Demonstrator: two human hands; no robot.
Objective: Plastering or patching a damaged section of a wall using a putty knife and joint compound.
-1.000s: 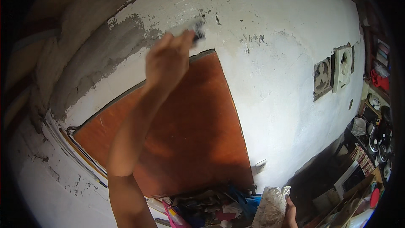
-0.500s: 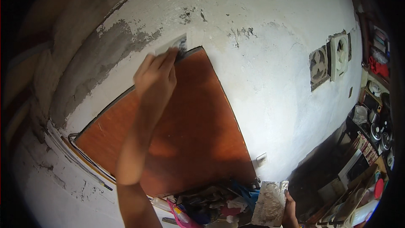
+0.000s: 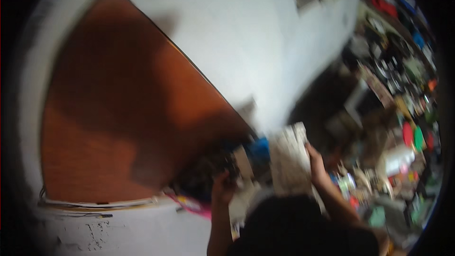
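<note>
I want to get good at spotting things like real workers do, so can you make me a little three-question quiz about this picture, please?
1. Pick one: what colour is the big panel on the picture's left side? A) green B) orange-brown C) blue
2. True or false: the right hand holds a pale flat piece.
3. Fill the gap: the tool with the pale blade is in the person's ____ hand.

Key:
1. B, orange-brown, with dark shadow across it.
2. True.
3. Left; the left hand grips it.
</note>
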